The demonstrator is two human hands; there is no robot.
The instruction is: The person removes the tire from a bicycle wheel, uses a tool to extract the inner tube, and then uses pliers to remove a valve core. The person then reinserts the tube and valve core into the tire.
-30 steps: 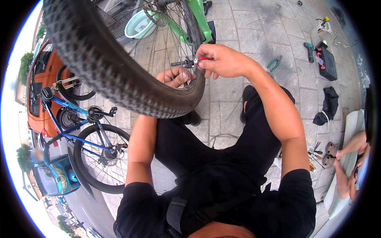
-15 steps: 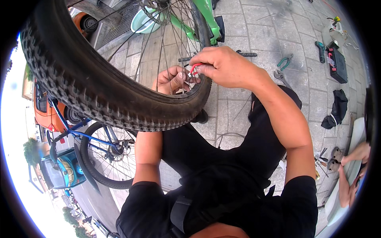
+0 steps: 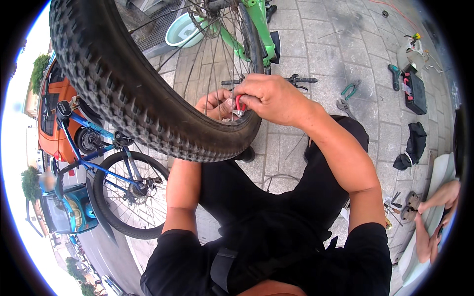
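A bicycle wheel with a knobby black tire (image 3: 148, 116) and thin spokes fills the upper left, joined to a bright green bike frame (image 3: 264, 29). My right hand (image 3: 271, 98) pinches a small red-handled spoke wrench (image 3: 240, 104) between thumb and forefinger. The wrench's metal head sits against a spoke just above the rim, at the wheel's near right part. Behind the spokes, my left hand (image 3: 216, 104) has its fingers curled in a pinch beside the wrench. Whatever those fingertips grip is hidden.
Green-handled pliers (image 3: 349, 91), an adjustable wrench (image 3: 344, 106), a cordless drill (image 3: 394, 78) and a black toolbox (image 3: 415, 92) lie on the paving to the right. A blue bike (image 3: 106, 143) stands left. A pale green basin (image 3: 183, 30) is beyond the wheel. Someone's legs (image 3: 434, 207) show far right.
My right hand and the red spoke wrench have shifted slightly down toward the rim, and the wrench handle now points more upright. My left hand stays beside it. The whole view has tilted a little.
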